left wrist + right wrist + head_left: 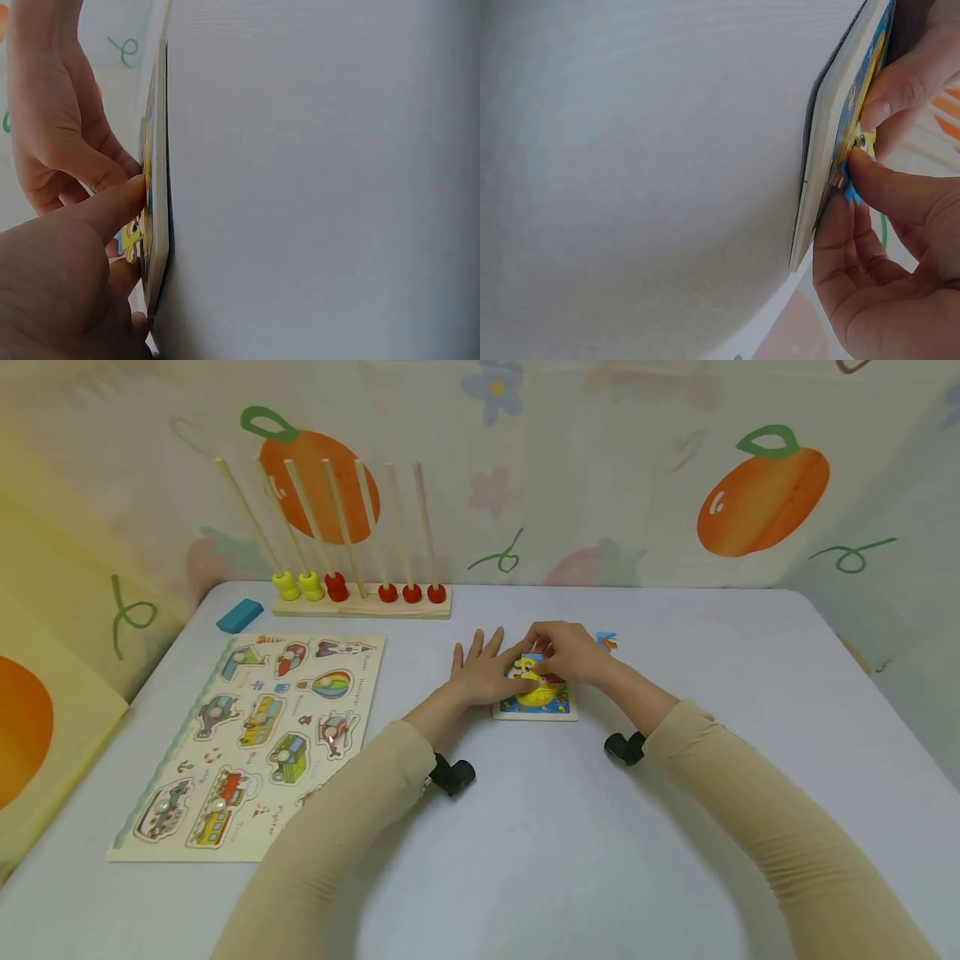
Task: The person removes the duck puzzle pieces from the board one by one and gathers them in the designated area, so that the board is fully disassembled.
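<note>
A small square jigsaw board [535,717] with a yellow duck picture lies between both hands. My left hand [483,677] rests at its left side, fingers spread and straight, with the thumb pressing on the picture. From the far right, my right hand [567,652] reaches over the board and pinches a jigsaw piece [525,667] bearing the duck's head. In the left wrist view this piece [130,238] stands tilted up from the board. The right fingers hide part of the piece. Another loose jigsaw piece [607,641], blue and orange, lies behind the right wrist.
A large vehicle puzzle board [176,756] lies to the left, partly under the left sleeve. Behind it stand a wooden peg rack [363,606] with yellow and red beads and a blue block [240,616]. A fruit-printed cloth [600,468] hangs along the back of the white table.
</note>
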Motion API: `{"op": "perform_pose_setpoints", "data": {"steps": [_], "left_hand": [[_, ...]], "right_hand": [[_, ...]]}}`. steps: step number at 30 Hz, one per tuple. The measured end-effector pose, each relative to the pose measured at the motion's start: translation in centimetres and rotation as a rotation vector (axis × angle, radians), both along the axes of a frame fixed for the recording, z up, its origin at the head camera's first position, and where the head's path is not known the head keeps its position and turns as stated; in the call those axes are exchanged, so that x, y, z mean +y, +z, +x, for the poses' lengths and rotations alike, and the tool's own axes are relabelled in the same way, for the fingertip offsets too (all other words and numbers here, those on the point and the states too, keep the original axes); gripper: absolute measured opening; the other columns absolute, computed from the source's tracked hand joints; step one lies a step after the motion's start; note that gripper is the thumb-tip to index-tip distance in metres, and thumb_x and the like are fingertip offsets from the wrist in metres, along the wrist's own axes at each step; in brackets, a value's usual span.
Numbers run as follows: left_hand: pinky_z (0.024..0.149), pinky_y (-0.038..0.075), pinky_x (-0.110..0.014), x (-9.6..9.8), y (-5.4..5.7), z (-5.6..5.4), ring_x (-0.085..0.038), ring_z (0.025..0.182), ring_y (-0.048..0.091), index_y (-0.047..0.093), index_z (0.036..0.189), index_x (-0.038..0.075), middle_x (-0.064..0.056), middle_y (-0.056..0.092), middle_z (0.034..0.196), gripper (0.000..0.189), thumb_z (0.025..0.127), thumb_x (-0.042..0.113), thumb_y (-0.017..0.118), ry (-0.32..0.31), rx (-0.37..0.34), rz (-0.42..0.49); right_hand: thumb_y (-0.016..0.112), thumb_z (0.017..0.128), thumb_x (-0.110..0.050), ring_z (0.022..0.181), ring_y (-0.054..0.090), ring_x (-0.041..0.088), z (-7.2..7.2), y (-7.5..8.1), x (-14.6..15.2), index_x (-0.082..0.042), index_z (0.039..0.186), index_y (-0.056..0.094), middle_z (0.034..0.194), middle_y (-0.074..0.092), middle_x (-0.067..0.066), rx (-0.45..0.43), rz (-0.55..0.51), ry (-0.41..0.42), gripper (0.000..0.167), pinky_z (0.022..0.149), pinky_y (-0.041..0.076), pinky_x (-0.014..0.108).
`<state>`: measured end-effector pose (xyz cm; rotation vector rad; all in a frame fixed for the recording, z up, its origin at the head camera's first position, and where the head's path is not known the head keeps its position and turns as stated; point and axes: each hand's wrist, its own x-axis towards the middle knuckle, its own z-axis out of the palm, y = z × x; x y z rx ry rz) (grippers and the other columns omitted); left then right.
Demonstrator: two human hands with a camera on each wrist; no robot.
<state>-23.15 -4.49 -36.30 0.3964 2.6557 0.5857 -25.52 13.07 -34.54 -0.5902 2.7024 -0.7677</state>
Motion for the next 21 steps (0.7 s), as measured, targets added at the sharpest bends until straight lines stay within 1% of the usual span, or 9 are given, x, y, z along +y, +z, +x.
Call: {"op": "perform_pose_setpoints", "data": {"steps": [5, 8, 12, 16, 18, 21], "left_hand": [[0.124, -0.009, -0.060, 0.01, 0.20, 0.15, -0.033, 0.156, -0.013, 0.020, 0.158, 0.036, -0.006, -0.002, 0.170, 0.074, 0.094, 0.060, 0.048, 0.010, -0.002, 0.000], [0.124, -0.009, -0.060, -0.01, 0.22, 0.16, -0.033, 0.157, -0.013, 0.020, 0.158, 0.035, -0.006, -0.002, 0.170, 0.074, 0.094, 0.061, 0.048, 0.007, -0.004, -0.004], [0.125, -0.009, -0.060, -0.04, 0.16, 0.11, -0.033, 0.157, -0.013, 0.019, 0.157, 0.036, -0.006, -0.002, 0.170, 0.074, 0.094, 0.061, 0.048, 0.008, -0.008, -0.006], [0.124, -0.010, -0.060, -0.08, 0.11, 0.06, -0.033, 0.156, -0.014, 0.019, 0.157, 0.036, -0.006, -0.003, 0.170, 0.074, 0.094, 0.061, 0.048, 0.003, -0.012, -0.004], [0.124, -0.010, -0.060, -0.10, 0.11, 0.06, -0.033, 0.156, -0.014, 0.019, 0.157, 0.036, -0.006, -0.003, 0.170, 0.074, 0.094, 0.061, 0.047, -0.001, -0.012, 0.001], [0.124, -0.011, -0.060, -0.14, 0.14, 0.06, -0.033, 0.156, -0.014, 0.020, 0.157, 0.036, -0.005, -0.003, 0.170, 0.073, 0.094, 0.060, 0.048, -0.001, -0.014, 0.013]], "right_hand": [[0.069, 0.090, -0.004, 0.106, 0.065, 0.035, -0.12, -0.09, 0.03, -0.007, 0.111, 0.063, 0.114, 0.067, 0.019, 0.008, 0.001, 0.000, 0.023, 0.096, 0.055, 0.046], [0.068, 0.090, -0.005, 0.105, 0.066, 0.035, -0.22, -0.13, 0.21, -0.006, 0.111, 0.064, 0.113, 0.068, 0.019, 0.018, -0.020, 0.007, 0.021, 0.095, 0.055, 0.046], [0.064, 0.092, -0.005, 0.095, 0.065, 0.030, -0.30, -0.02, 0.43, -0.006, 0.109, 0.066, 0.104, 0.069, 0.016, 0.007, -0.075, 0.007, 0.017, 0.088, 0.054, 0.040], [0.062, 0.093, -0.006, 0.086, 0.059, 0.022, -0.27, 0.30, 0.58, -0.007, 0.107, 0.067, 0.094, 0.069, 0.009, -0.018, -0.106, 0.001, 0.015, 0.081, 0.049, 0.031], [0.063, 0.092, -0.007, 0.084, 0.057, 0.020, -0.30, 0.42, 0.66, -0.007, 0.106, 0.067, 0.092, 0.068, 0.007, -0.029, -0.109, 0.003, 0.015, 0.079, 0.046, 0.029], [0.064, 0.091, -0.009, 0.086, 0.056, 0.020, -0.45, 0.48, 0.77, -0.007, 0.107, 0.069, 0.093, 0.068, 0.007, -0.055, -0.101, 0.001, 0.016, 0.079, 0.045, 0.028]]}}
